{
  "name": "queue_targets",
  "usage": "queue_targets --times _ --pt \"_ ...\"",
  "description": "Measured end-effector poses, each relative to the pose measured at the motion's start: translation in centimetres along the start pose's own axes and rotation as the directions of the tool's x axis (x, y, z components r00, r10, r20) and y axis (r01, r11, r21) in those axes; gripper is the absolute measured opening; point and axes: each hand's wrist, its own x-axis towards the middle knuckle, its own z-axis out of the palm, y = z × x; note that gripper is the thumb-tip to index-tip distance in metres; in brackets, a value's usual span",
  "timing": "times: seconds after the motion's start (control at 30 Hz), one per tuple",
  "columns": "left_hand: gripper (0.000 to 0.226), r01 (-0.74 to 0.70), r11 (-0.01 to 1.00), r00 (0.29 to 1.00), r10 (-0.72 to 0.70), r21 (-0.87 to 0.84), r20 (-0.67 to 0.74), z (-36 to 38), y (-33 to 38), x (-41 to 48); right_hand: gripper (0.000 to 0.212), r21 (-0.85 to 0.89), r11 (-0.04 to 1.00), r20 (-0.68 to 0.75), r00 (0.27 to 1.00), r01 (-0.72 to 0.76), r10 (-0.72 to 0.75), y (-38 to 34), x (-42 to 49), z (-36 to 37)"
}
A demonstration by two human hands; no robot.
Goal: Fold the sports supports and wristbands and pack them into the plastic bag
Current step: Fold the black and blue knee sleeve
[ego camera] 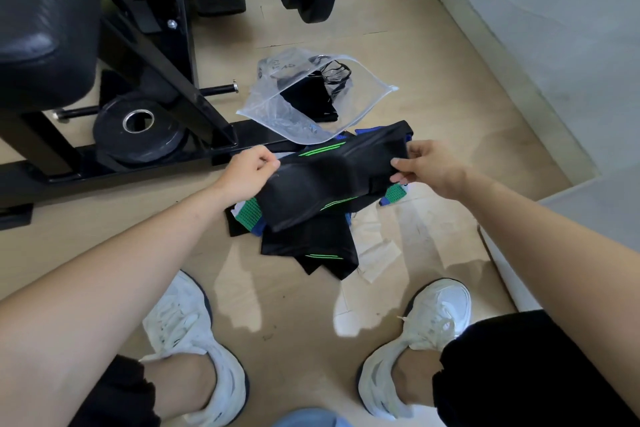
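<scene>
The left hand pinches one end of a black sports support with green stripes, fingers curled on the cloth; the right hand pinches the other end, so the support hangs stretched between them. It is held just above a pile of supports and wristbands on the floor. The clear plastic bag lies beyond the pile, mouth open, with dark items inside. White shoes stand on the near side of the pile.
</scene>
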Motion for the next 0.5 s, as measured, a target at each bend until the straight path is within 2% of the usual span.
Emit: queue_targets --times 0.1,0.17,0.23,0.3,0.37,0.43,0.47,0.5 --pt "0.01 0.124 0.961 0.986 -0.148 0.247 0.08 -1.5 -1.3 0.0 0.011 -0.196 0.979 -0.02 0.998 0.058 -0.064 0.5 -0.1 2.3" --pt "0.007 0.133 0.921 0.969 -0.198 0.366 0.146 -1.4 -1.5 -0.4 0.029 -0.259 0.959 0.024 0.993 0.116 -0.113 0.8 0.0 3.8" --pt "0.026 0.094 0.962 0.969 -0.147 0.255 0.198 -0.7 -1.2 -0.6 0.042 -0.224 0.961 0.128 0.982 0.162 -0.136 0.9 0.0 5.1" --pt "0.063 0.01 0.998 0.974 -0.023 0.06 0.225 0.4 -0.3 -0.6 0.052 -0.2 0.959 0.218 0.964 0.2 -0.155 0.6 0.0 5.9" --pt "0.085 -0.091 0.994 0.965 0.105 -0.066 0.239 1.6 1.4 -0.7 0.039 -0.175 0.961 0.29 0.944 0.213 -0.156 -0.1 -0.2 6.4" --pt "0.082 -0.142 0.978 0.95 0.179 -0.155 0.257 2.7 2.9 -0.7 0.016 -0.16 0.966 0.32 0.936 0.203 -0.144 -0.3 0.1 6.8" --pt "0.07 -0.154 0.971 0.947 0.198 -0.182 0.252 3.2 3.2 -0.4 0.014 -0.156 0.968 0.326 0.935 0.197 -0.138 -0.4 0.1 7.0" --pt "0.053 -0.166 0.966 0.948 0.211 -0.199 0.236 3.5 3.1 -0.2 0.021 -0.145 0.972 0.32 0.938 0.185 -0.131 -0.4 0.4 7.1"
